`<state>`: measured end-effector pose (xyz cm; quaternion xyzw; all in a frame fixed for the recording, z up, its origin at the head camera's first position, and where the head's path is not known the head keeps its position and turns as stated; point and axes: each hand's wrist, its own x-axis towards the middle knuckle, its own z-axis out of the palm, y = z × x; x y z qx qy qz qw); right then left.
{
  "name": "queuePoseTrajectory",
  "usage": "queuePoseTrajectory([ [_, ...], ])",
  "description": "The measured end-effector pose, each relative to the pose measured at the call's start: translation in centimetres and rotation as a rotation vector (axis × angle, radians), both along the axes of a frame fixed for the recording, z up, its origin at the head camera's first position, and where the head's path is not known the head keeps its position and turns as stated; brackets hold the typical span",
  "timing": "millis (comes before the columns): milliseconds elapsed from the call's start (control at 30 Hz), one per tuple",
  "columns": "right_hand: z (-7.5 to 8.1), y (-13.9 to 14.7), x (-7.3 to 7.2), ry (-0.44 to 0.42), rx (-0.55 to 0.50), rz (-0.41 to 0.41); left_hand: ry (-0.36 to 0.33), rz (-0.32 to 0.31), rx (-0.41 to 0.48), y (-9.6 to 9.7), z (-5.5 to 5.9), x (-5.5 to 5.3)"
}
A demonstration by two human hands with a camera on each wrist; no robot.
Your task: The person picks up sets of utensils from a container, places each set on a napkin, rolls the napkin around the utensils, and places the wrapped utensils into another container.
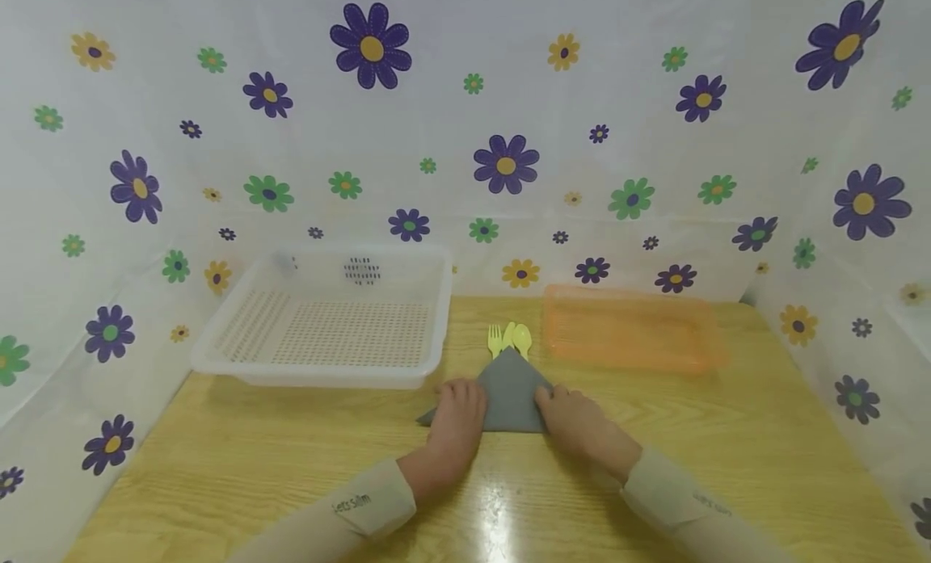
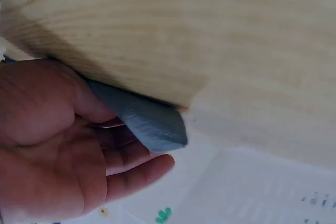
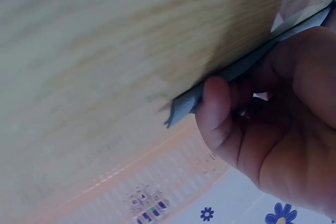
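Observation:
A grey napkin [image 1: 511, 395], folded to a point at its far side, lies on the wooden table. From under that point stick the heads of a yellow fork [image 1: 495, 337], a yellow knife [image 1: 509, 334] and a yellow spoon [image 1: 522, 337]; their handles are hidden. My left hand [image 1: 456, 422] grips the napkin's left side, and a corner of the cloth [image 2: 155, 124] pokes out past the thumb in the left wrist view. At the right side my right hand [image 1: 578, 422] pinches the napkin's edge between thumb and curled fingers [image 3: 218, 103].
Behind and left of the napkin stands a white perforated plastic basket [image 1: 436, 361]. An orange translucent basket [image 1: 633, 361] sits at the back right. The wooden table [image 1: 291, 466] is enclosed by a flower-printed white sheet [image 1: 465, 127] at the back and both sides.

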<state>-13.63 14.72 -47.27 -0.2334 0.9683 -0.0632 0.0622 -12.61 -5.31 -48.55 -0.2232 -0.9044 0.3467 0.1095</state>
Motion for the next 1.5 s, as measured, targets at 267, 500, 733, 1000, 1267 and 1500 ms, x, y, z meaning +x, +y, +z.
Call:
queuePoseTrajectory([
  [267,-0.1,1.5,-0.8,-0.139,-0.065,-0.029,0.021,-0.099,0.216,-0.1,-0.8,-0.4],
  [500,0.4,1.9,-0.8,-0.261,-0.201,-0.026,-0.228,-0.016,0.360,-0.4,-0.8,-0.4],
  [733,0.2,1.3,-0.8,-0.194,-0.146,-0.022,-0.444,0.015,0.612,-1.1,0.0,-1.4],
  [1000,0.3,0.7,-0.8,-0.197,-0.094,-0.050,-0.510,0.026,0.635,-1.2,0.5,-1.8],
  [1267,0.8,0.0,-1.0,-0.229,-0.070,-0.078,-0.617,0.110,0.774,-1.1,0.8,-2.5],
  [1500,1.1,-0.2,-1.4,-0.235,-0.086,-0.074,-0.707,0.153,0.881,-1.7,1.6,-3.1],
])
